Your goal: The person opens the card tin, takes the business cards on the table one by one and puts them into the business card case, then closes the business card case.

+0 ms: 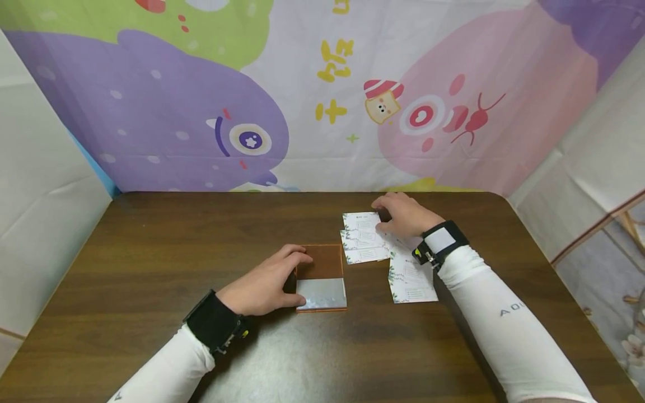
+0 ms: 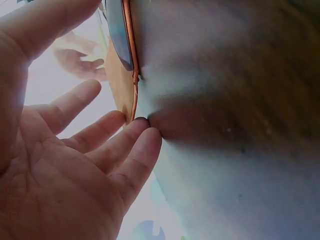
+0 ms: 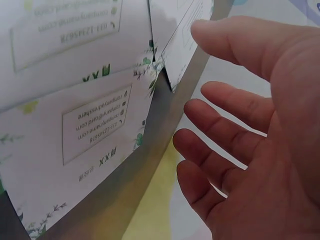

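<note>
A flat orange-brown case [image 1: 319, 262] with a silvery panel [image 1: 322, 294] across its near half lies on the table. My left hand [image 1: 266, 284] rests at its left side, fingers toward the far corner and thumb by the near one. In the left wrist view the fingertips [image 2: 148, 145] meet the table right at the case's edge, fingers loosely bent. Right of the case, several white business cards [image 1: 413, 285] with green leaf prints overlap. Over their far end is my right hand [image 1: 405, 216], fingers relaxed and spread, thumb close above the cards [image 3: 90, 130] in the right wrist view.
The brown wooden table [image 1: 166, 240] ends at the back against a hanging cloth [image 1: 322, 162] with cartoon prints. Pale cloth sheets stand along the left and right sides. Black straps [image 1: 214, 322] with small devices circle both wrists.
</note>
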Available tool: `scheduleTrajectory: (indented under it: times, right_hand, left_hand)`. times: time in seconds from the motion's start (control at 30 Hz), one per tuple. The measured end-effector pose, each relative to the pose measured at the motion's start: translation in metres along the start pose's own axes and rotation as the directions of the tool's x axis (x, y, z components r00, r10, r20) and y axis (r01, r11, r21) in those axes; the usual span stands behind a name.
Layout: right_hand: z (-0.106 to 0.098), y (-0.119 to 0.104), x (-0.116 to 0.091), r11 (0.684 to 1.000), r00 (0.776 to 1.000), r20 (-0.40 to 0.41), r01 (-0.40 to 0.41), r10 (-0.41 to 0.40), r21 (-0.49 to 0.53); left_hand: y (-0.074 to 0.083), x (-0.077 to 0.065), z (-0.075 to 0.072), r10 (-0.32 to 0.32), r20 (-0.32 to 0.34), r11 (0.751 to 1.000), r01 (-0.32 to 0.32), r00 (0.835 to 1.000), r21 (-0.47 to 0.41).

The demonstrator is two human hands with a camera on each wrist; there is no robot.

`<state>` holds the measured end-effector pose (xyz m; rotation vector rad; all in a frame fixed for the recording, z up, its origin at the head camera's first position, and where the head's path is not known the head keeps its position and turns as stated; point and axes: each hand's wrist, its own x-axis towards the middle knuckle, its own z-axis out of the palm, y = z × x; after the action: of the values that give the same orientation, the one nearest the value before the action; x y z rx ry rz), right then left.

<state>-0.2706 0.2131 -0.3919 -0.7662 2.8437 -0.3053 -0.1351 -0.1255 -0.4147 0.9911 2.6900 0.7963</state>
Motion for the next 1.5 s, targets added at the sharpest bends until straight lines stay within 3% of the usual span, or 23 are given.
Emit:
scheduleTrajectory:
  times: [0.53, 1.5]
  right_hand:
    - [0.006, 0.004, 0.009, 0.999, 0.997, 0.063, -0.042, 0.042, 0.006]
    - [0.002, 0.010, 0.023, 0.998, 0.995, 0.096, -0.010, 0.004, 0.064]
  left_hand:
    - [0.002, -0.003, -0.001, -0.031, 0.024, 0.999, 0.031, 0.999, 0.016]
    - [-0.001, -0.004, -0.004, -0.042, 0.040, 0.998, 0.040, 0.998, 0.053]
